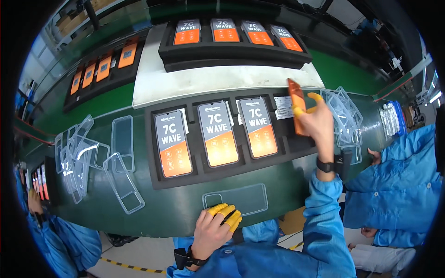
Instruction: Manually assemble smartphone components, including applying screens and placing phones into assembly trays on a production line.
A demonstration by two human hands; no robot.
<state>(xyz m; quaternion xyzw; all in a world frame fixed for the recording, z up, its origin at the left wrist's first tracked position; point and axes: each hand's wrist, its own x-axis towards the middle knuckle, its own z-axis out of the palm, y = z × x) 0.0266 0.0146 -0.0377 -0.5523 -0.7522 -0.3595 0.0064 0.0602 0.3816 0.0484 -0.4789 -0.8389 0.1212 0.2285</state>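
My right hand (316, 118), with yellow finger covers, grips an orange smartphone (296, 103) on edge above the right end of a black foam tray (170, 184). Three phones lie face up in that tray: a left phone (173, 143), a middle phone (219, 133) and a right phone (257, 127), each with a grey and orange screen film. A white label (283, 107) shows in the slot beside the held phone. Near the bench's front edge, my left hand (215, 230) has its yellow-covered fingers closed at the near edge of a clear phone case (248, 200).
Loose clear cases (79, 157) pile up at left, and more clear cases (342, 116) at right. Behind, a stacked foam tray (236, 59) of phones stands on a white board (153, 76). Another tray (99, 85) holds orange phones. Co-workers in blue sleeves (394, 185) sit on both sides.
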